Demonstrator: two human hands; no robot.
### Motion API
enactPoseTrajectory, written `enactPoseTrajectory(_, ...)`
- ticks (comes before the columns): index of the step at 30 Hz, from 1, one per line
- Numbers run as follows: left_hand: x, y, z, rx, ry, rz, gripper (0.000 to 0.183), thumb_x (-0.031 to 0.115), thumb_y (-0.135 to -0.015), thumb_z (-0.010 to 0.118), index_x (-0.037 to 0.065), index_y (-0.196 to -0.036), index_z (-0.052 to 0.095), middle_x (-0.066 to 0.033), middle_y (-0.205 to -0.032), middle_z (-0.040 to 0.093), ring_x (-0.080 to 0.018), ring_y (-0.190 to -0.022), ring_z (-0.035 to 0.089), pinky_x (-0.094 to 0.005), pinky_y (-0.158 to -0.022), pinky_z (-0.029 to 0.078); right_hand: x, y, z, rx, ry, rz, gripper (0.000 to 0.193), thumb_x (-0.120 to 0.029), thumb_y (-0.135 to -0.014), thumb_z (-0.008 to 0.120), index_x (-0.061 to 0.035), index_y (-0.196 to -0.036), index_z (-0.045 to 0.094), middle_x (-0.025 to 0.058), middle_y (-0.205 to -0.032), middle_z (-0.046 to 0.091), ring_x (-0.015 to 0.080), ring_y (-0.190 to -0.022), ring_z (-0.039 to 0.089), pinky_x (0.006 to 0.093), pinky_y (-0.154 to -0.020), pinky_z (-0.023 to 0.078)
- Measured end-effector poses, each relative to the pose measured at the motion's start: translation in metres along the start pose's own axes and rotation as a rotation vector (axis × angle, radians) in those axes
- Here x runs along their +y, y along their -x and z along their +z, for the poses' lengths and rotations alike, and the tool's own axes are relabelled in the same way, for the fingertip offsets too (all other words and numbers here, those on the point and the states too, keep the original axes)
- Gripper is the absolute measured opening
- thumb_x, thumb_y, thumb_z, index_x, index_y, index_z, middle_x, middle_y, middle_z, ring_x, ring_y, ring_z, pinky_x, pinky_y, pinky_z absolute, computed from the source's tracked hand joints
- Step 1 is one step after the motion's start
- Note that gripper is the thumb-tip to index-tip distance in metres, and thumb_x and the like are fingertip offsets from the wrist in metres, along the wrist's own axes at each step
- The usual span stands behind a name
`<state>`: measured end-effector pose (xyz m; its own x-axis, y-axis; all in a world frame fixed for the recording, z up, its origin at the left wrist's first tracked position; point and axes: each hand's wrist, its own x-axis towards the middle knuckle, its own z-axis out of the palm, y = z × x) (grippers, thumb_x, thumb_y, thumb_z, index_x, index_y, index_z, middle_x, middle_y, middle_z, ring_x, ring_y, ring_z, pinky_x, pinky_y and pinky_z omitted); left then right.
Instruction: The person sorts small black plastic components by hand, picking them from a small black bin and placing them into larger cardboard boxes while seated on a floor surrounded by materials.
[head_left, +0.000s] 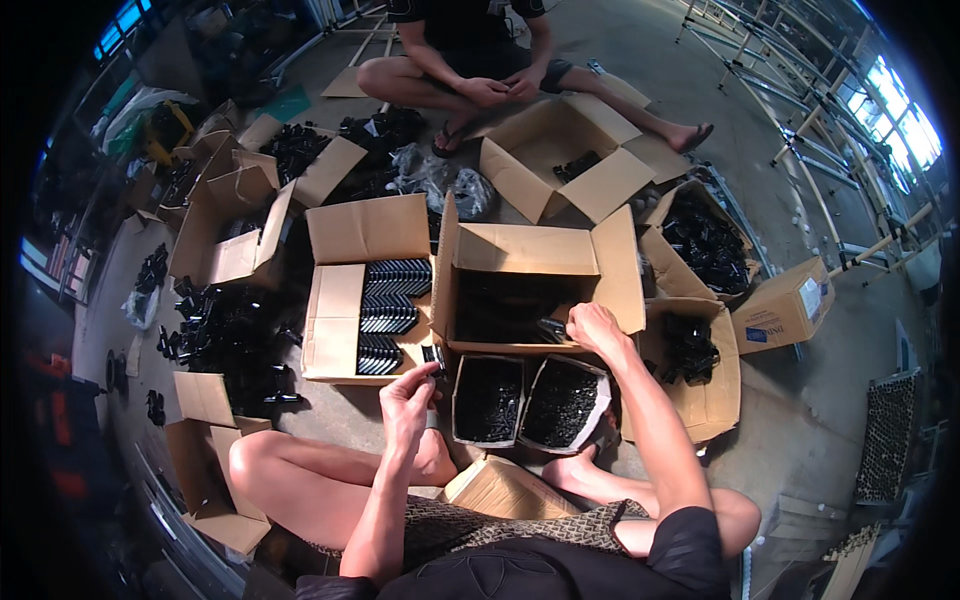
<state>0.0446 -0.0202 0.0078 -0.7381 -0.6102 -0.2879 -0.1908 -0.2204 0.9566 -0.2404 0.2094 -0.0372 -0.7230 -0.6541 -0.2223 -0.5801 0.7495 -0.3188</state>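
Observation:
My left hand (406, 402) is closed, pinching a small shiny black bracket-like part (433, 357) by the front corner of a carton. In that carton (333, 310), similar black parts (389, 313) stand in three neat stacked rows. My right hand (597, 328) is closed on another black part (552, 328) at the front right of a deep open carton (523, 246), whose inside is dark. Just in front of it stand two small boxes full of tiny black pieces: a left box (488, 398) and a right box (566, 405).
An open carton (727, 400) with black parts stands at right, near a closed carton (785, 308). Loose black parts (220, 335) lie heaped on the left floor. Opposite, a person (470, 65) sits cross-legged behind an open carton (520, 165). Pipe racks (790, 110) rise at far right.

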Motion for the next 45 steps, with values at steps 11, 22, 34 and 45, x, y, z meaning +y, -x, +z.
enactPoseTrajectory(11,-0.057,0.003,0.06,-0.165,0.055,-0.045,0.034,0.024,-0.102,0.058,-0.003,-0.122,0.064,-0.0057,-0.103,0.069,-0.0114,-0.09,0.064,-0.0269,-0.083,0.053,-0.098,0.094,0.034,-0.058,-1.205,0.274,0.017,-0.02,-0.098,0.065,-0.0036,-0.098,0.068,-0.0021,-0.072,0.062,0.006,-0.062,0.056,0.0223,-0.058,0.047)
enactPoseTrajectory(22,-0.079,-0.007,0.043,-0.093,0.135,-0.28,0.038,0.026,-0.082,0.084,0.004,-0.101,0.06,-0.0012,-0.083,0.066,-0.0054,-0.069,0.059,-0.0192,-0.059,0.046,-0.138,0.102,0.088,-0.059,-1.028,0.058,0.017,-0.007,-0.097,0.06,0.003,-0.109,0.065,0.0045,-0.094,0.067,0.01,-0.084,0.064,0.0264,-0.075,0.054)
enactPoseTrajectory(34,-0.079,-0.004,0.05,0.017,-0.38,0.023,0.054,0.032,-0.08,0.08,-0.005,-0.107,0.051,-0.0187,-0.085,0.068,-0.0247,-0.076,0.067,-0.036,-0.072,0.054,-0.082,0.102,0.138,0.069,-0.655,0.136,0.019,-0.006,-0.084,0.066,0.0016,-0.101,0.069,0.0167,-0.084,0.072,0.0234,-0.077,0.072,0.0331,-0.071,0.057)
enactPoseTrajectory(45,-0.051,-0.012,0.028,-0.083,-0.749,0.306,0.055,0.04,-0.087,0.073,0.001,-0.122,0.057,-0.0234,-0.09,0.071,-0.0401,-0.084,0.07,-0.0465,-0.075,0.056,-0.108,0.066,0.27,0.318,-0.268,-0.493,0.025,-0.001,-0.078,0.062,-0.0018,-0.102,0.07,0.0155,-0.087,0.072,0.0322,-0.082,0.071,0.0432,-0.073,0.058)
